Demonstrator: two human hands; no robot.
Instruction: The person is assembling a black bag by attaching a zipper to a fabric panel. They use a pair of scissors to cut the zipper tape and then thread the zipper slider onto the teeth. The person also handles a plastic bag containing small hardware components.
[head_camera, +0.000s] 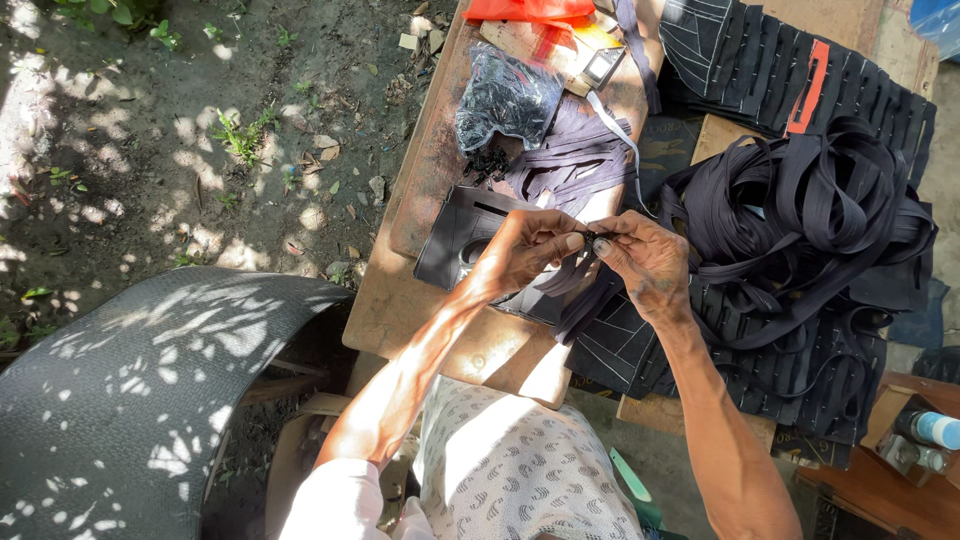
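— I'm seeing the patterned lap (520, 470) nearest. The hands?
— Left hand (525, 250) and right hand (645, 258) are both pinching a dark strap (585, 285) together at twelve o'clock, keeping it taut.

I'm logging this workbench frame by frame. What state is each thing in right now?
left hand: pinching a small dark piece with the fingertips
right hand: pinching the same piece, hands touching
small dark piece: held between both hands, above the table
black straps: piled loose, tangled
plastic bag: lying on the table, full of small dark bits
wooden table: part sunlit
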